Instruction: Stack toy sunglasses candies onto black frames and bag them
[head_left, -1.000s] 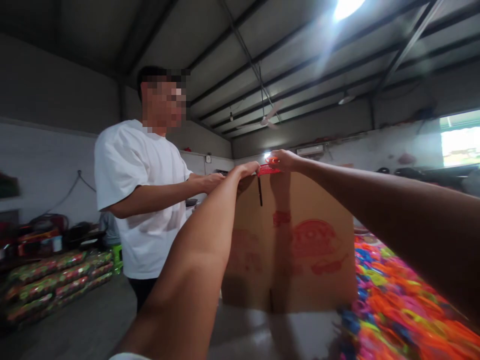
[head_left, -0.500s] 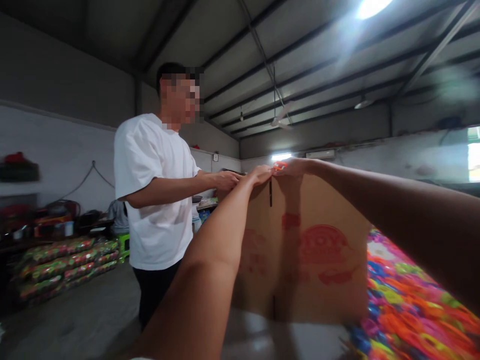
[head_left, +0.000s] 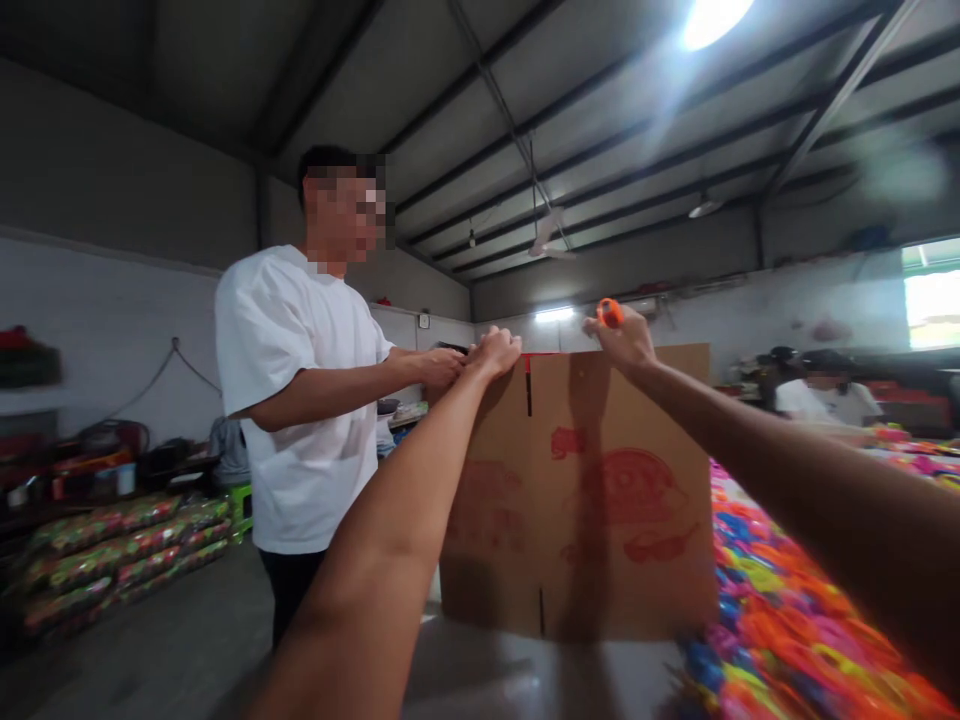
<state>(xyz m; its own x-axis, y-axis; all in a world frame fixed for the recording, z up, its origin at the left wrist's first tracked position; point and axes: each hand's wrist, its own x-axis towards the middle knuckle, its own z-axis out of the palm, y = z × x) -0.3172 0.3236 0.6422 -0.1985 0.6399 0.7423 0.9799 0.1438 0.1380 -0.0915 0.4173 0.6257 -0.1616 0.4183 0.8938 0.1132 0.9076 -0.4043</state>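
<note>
A brown cardboard box with red print stands upright in front of me. My left hand is closed over its top edge, left of a dark slot in the panel. A red strip shows at the top edge by that slot. My right hand is closed around a small bright orange thing with a dark round middle. Its exact kind I cannot make out. That hand is raised at the top edge of the box, right of the slot.
A co-worker in a white shirt stands at the left, hands near the box's far left corner. Many colourful plastic pieces lie heaped at the right. Wrapped bundles are stacked at the far left. Another person is behind the heap.
My right hand has moved right and up, away from my left hand, with the orange thing. My left hand stays on the box's top edge. The view has shifted slightly to the right.
</note>
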